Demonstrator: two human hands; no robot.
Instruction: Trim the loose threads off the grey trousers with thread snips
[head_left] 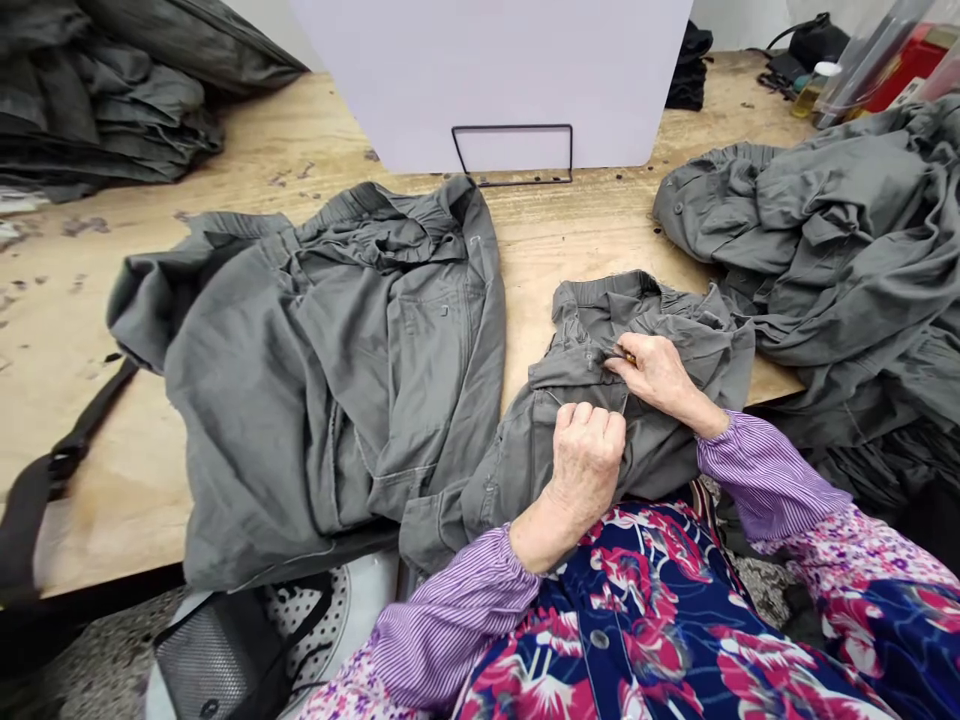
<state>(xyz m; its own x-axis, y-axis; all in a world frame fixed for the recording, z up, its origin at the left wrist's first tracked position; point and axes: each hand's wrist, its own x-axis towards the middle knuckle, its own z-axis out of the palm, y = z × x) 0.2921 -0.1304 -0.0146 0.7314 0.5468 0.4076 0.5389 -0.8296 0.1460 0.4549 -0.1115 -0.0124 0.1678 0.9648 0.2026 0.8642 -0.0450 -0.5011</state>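
Nearest, a floral garment is worn by the person, with striped purple sleeves gathered at the wrists. Lower left, a black mesh bag is set on a pale, perforated surface below the bench. The left hand is curled into a fist over the grey garment; whether cloth is gripped inside cannot be told. Just beyond it, a small tool, dark with a touch of orange, is pinched by the right hand; most of it is hidden by the fingers. The grey garment is laid at the bench's front edge, its gathered waistband turned away from the person. To its left, a larger grey garment is spread, creased; to its right, grey clothing is heaped. Farther back, a white board is stood upright behind a black wire stand. Folded grey cloth is piled far left; a white-capped bottle is placed far right.
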